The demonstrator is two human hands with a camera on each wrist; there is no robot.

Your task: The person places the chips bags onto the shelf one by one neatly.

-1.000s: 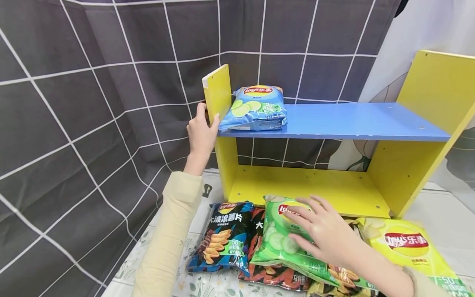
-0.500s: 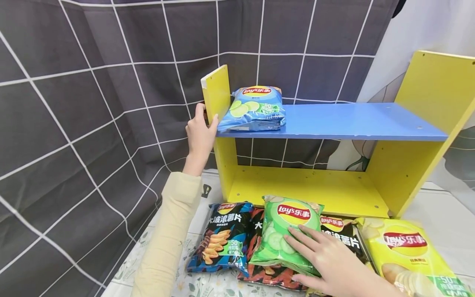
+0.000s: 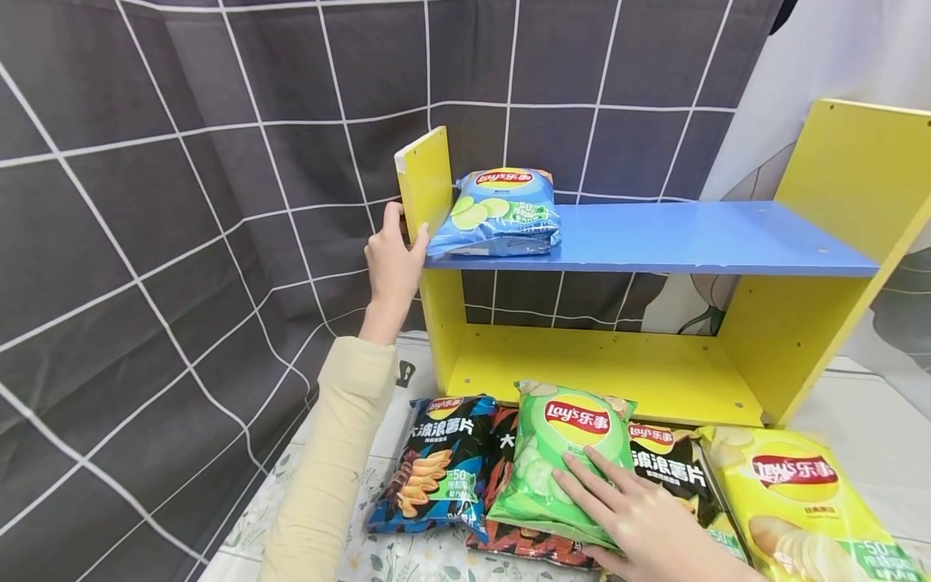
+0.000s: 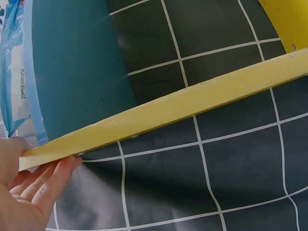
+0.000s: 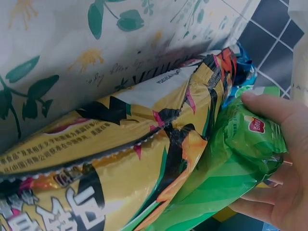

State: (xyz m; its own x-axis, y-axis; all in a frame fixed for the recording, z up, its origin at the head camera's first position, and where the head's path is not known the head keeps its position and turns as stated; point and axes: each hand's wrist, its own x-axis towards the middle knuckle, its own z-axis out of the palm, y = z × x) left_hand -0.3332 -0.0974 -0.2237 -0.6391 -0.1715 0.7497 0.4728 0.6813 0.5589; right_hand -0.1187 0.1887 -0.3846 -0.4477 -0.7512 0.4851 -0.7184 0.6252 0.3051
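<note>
Under the right fingers [image 3: 592,481]: one green pillow-shaped plastic bag [image 3: 534,489]; around them, four multicoloured bags [image 3: 436,465] [image 3: 534,546] [image 3: 672,469] [image 3: 807,497]; beside the left fingers [image 3: 393,217], one blue bag [image 3: 498,214].

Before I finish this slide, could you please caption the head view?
Left grip holding the yellow side panel, right grip touching a green chip bag.

Looks like home-type corner, exact rm. unclear: dark-grey, white-grid fabric curtain [image 3: 313,186] along L edge of white, leaf-print surface [image 3: 429,562], w/ yellow-&-blue board shelf unit [image 3: 596,364] on it.
</note>
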